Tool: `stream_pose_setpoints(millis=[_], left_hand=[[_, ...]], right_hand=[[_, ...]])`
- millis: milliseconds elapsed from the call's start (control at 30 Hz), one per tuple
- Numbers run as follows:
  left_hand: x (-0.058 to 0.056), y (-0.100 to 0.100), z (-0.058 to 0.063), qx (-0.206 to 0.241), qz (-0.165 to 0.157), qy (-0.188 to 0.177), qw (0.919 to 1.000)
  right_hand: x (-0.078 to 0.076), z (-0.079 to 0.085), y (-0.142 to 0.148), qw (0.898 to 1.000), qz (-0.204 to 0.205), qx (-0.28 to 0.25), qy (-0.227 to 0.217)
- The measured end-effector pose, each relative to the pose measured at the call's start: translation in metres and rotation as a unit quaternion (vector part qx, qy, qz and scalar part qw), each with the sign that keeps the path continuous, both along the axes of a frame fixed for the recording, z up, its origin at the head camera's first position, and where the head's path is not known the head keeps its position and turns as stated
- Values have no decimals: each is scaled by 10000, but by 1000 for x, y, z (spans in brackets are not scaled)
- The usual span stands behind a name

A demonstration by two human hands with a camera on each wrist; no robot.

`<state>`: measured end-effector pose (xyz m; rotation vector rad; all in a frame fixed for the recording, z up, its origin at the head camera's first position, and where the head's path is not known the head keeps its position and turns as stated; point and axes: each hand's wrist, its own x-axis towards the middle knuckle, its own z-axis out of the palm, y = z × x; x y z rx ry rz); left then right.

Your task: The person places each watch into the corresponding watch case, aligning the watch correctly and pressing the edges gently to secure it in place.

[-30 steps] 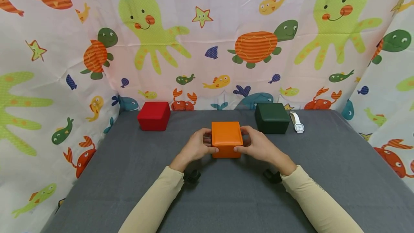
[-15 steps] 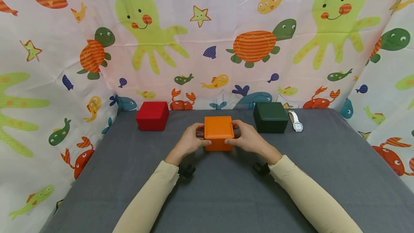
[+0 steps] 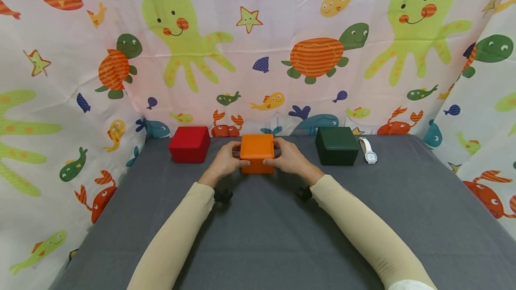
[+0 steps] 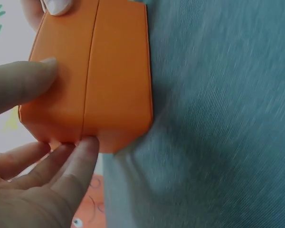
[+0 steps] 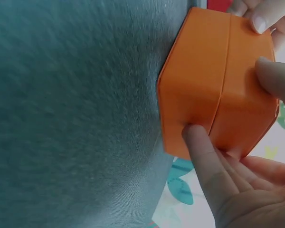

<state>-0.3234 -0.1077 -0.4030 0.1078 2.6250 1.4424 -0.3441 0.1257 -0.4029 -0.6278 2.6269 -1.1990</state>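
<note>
An orange box (image 3: 257, 147) with its lid down is held between both hands, towards the back of the grey table. On its left side are the fingers of my left hand (image 3: 225, 160), the thumb on the front face. My right hand (image 3: 293, 158) grips the right side likewise, thumb on the front. A seam runs round the orange box (image 4: 115, 71) in the left wrist view. From the right wrist view, the box's (image 5: 199, 57) underside lies close to the cloth; whether it touches, I cannot tell.
A red box (image 3: 189, 144) stands to the left, a dark green box (image 3: 337, 147) to the right. Beside the green box lies a white wristwatch (image 3: 368, 150). A grey cloth (image 3: 258, 245) covers the table, and a printed curtain (image 3: 250, 66) hangs behind it.
Both hands have moved the orange box away from me and to the left, to between the red and green boxes. The other boxes and the wristwatch have stayed put.
</note>
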Motion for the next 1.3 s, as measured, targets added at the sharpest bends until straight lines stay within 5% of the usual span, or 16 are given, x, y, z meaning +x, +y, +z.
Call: stream_pose_setpoints(millis=[467, 767, 1000, 1167, 1300], left_hand=[[-35, -15, -3, 331, 286, -54, 9990], [-40, -14, -6, 356, 308, -33, 9989], [-33, -4, 1, -102, 517, 629, 9966], [-28, 11, 11, -758, 592, 1386, 9857], [-24, 32, 16, -850, 467, 1678, 9810]], right_hand=[[-36, -2, -19, 9997, -120, -99, -167], [-37, 3, -18, 9997, 7, 60, -242], [-32, 9, -3, 9991, -18, 325, -282], [-31, 11, 19, 9987, -169, 424, -230], [-30, 15, 42, 9985, -274, 457, -99]])
